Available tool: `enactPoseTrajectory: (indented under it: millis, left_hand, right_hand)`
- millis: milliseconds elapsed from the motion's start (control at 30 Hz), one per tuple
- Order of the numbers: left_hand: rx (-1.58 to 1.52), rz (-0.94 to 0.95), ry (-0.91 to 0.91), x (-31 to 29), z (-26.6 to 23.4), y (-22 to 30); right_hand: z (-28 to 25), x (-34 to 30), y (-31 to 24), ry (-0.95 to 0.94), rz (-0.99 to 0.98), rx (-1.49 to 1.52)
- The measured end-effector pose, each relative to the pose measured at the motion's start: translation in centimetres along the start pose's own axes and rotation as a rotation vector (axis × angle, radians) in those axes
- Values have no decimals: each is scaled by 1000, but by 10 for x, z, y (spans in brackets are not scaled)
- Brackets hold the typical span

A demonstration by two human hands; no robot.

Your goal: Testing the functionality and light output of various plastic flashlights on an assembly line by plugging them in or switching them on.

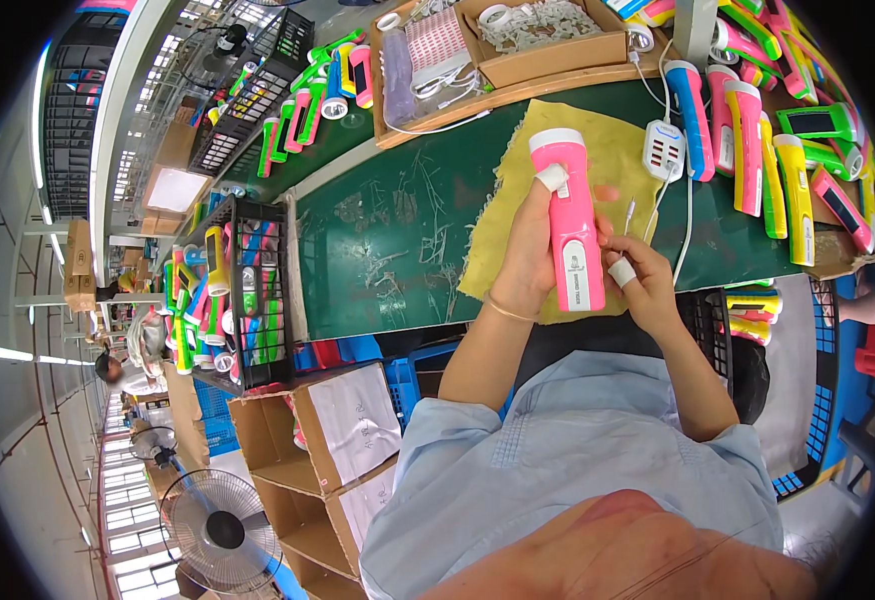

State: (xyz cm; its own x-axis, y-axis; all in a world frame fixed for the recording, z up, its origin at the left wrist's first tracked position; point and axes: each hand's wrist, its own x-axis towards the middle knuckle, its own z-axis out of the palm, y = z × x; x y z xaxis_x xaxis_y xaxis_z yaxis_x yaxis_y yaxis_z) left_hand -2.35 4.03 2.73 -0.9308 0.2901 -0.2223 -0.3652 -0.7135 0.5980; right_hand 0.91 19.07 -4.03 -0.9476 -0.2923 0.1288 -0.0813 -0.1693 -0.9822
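Head view, looking down on a scratched dark green tabletop (pixel 397 240). Spread across its middle: a frayed yellow-olive cloth (pixel 612 160), landmark for the rest. Above the cloth, held upright: a pink-and-white plastic flashlight (pixel 569 225), lens end away from the body. Left hand (pixel 529 250) closed around the flashlight's left side, taped thumb near the head. Right hand (pixel 639 282), fingers curled, taped fingertip touching the lower right edge of the body; whether gripping or only steadying, cannot tell. Best done with the body kept still over the cloth, firm left grip, light fingertip work near the tail. Left of the cloth: a black wire basket (pixel 257 290) packed with coloured flashlights. Beyond the cloth: an open cardboard box (pixel 547 45) of white fittings. Just right of the cloth: a white multi-port charger (pixel 664 150), then rows of loose flashlights (pixel 757 150).
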Motion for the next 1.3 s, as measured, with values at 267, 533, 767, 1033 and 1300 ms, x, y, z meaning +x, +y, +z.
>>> enactPoseTrajectory:
  millis: [267, 533, 767, 1033, 1300]
  left_hand:
    - [906, 492, 181, 8, -24, 16]
    - [1412, 507, 669, 17, -33, 21]
    - [209, 118, 151, -10, -43, 28]
    - [406, 264, 142, -12, -32, -7]
    - [393, 343, 162, -14, -20, -3]
  right_hand:
    - [-14, 6, -35, 135, 98, -59]
    - [-28, 17, -44, 14, 107, -197]
    - [-5, 32, -48, 32, -135, -319]
    - [13, 33, -58, -95, -535, -964]
    - [-2, 59, -80, -744, -250, -92]
